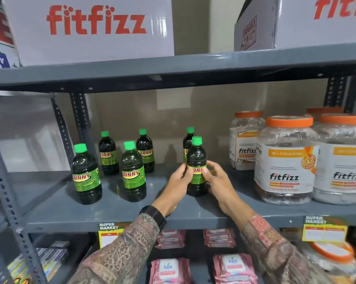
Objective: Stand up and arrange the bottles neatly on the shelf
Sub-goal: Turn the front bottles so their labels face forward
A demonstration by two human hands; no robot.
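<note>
Both hands are on one bottle. Left hand (178, 182) fingers wrap its left side at label height; right hand (217, 179) fingers close on the right side, thumb across the label front. So both are closed around the Sunny bottle (196, 167), neither spread wide.

Bottle is upright, long axis vertical, green cap up, base on or just at the grey shelf (115, 210); contact is hidden by the hands, can't tell for sure. It sits dead centre between the two hands, so neither is nearer.

Outward: a second bottle (187, 140) stands directly behind it, nearly in line, partly hidden. To the left, well apart, four more upright: two front bottles (86, 175) (133, 173) and two rear ones (108, 153) (145, 151), staggered rather than in clean rows. To the right, near, Fitfizz jars (285, 160) with orange lids.

Judgement: all six visible bottles already stand; what's left is spacing. The held pair is split from the left group by a gap, so the move likely runs leftward along the shelf, keeping the axis vertical.
</note>
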